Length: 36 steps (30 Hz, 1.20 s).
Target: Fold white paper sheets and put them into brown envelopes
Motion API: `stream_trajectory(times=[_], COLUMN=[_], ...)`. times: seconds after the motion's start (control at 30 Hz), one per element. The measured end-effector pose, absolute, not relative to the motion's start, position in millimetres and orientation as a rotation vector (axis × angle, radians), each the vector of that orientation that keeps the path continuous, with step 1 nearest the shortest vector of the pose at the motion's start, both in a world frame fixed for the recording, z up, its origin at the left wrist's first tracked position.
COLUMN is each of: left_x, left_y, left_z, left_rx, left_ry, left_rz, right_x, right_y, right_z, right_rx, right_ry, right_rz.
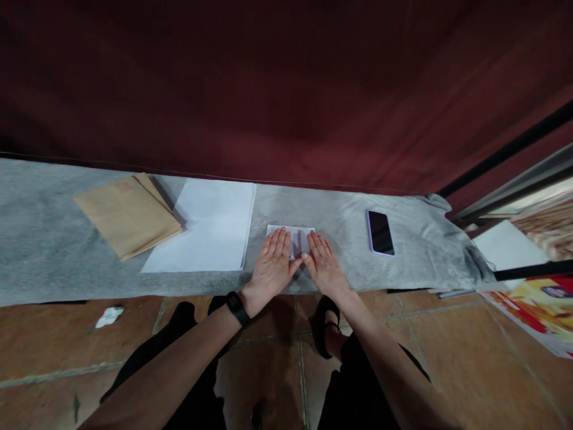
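Observation:
A small folded sheet of white paper [299, 243] lies flat on the grey cloth near its front edge. My left hand [273, 263] rests palm down on the paper's left part, fingers stretched out. On its right part lies my right hand [324, 263], also flat with the fingers extended. Both thumbs point inward and nearly meet at the paper's near side. The hands cover much of the paper, so its full shape is hidden. A dark band [238, 309] is on my left wrist.
A stack of white paper [215, 224] lies to the left, partly under brown envelopes [128, 215]. A phone [380, 233] sits on the grey cloth [331, 206] to the right. Behind hangs a dark red curtain [286, 89]. A colourful box [537, 304] stands at the far right.

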State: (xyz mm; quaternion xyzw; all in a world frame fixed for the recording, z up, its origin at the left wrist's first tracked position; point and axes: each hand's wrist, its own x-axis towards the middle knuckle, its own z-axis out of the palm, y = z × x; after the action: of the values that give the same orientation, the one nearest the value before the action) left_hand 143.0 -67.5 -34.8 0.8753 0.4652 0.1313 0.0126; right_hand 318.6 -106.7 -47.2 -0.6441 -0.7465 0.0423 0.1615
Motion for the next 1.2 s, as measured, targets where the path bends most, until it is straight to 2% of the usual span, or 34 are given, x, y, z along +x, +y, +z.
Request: stream_trajectory(times=[0.33,1.2], left_x=[166,125], left_y=[-56,-35], left_z=[-53,-58], left_rx=[2.750,2.642], left_ry=[1.315,1.618], left_rz=[0.264,0.345], right_x=[301,329], right_y=[-81,-83], right_z=[-50,-65], right_rx=[-1.898,-2.010], right_ry=[-2.135,-2.071], right_rz=[0.197,-0.013])
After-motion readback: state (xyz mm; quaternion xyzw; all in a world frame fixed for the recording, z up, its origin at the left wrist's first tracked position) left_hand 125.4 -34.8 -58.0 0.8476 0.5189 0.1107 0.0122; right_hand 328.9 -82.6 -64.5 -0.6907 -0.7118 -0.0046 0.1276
